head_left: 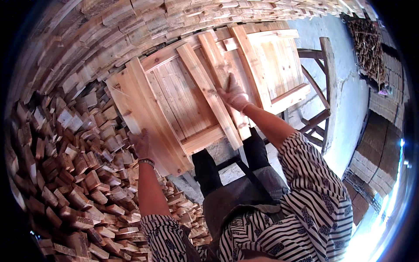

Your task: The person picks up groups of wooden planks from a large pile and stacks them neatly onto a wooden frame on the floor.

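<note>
You are gripping the near left edge of the wooden panel [174, 100] with your left hand [140, 144], fingers curled around its rim, while your right hand [233, 94] is lying flat and gloved on one of the loose slats [208, 94], pressing on it rather than closing around it. The panel is resting tilted on a wooden frame stand [321, 109], its left corner overhanging toward you and its far edge running close under the stacked wall of cut wood blocks [131, 26]. A heap of short offcut blocks [74, 166] is crowding in on your left, reaching right up to your left forearm, so that side is giving you little room. To the right, the bare concrete floor [349, 122] is lying open between the stand and the bundled stacks [379, 161] at the edge. Your dark trousers and apron [235, 192] are showing just below the panel's near edge.
</note>
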